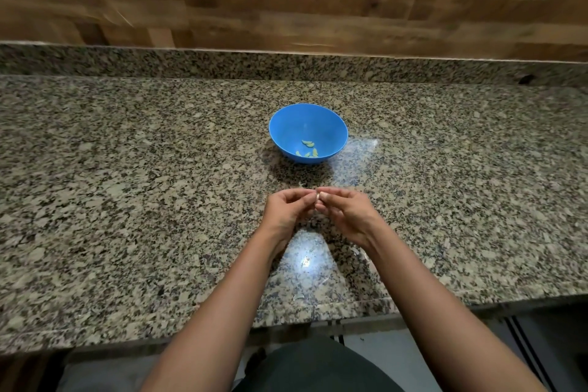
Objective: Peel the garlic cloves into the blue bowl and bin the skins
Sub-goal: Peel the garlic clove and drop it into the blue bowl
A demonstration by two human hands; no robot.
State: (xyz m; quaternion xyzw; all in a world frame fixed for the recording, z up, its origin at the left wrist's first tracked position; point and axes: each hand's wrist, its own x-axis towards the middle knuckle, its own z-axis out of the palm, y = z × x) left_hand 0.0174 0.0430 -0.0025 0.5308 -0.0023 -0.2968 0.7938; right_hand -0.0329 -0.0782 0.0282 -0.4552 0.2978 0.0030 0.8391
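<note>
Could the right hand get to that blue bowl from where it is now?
Probably yes. The blue bowl stands just beyond the right hand on the counter, with nothing standing between them. It shares a pinch on a garlic clove with the left hand, though.

Both hands meet over the granite counter [127,169], the left hand [286,212] and right hand [345,215] pinching a small pale garlic clove [317,196] between their fingertips. Just beyond them sits the blue bowl [288,127] with a few peeled cloves [308,148] inside. A skin scrap [298,296] lies near the counter's front edge
</note>
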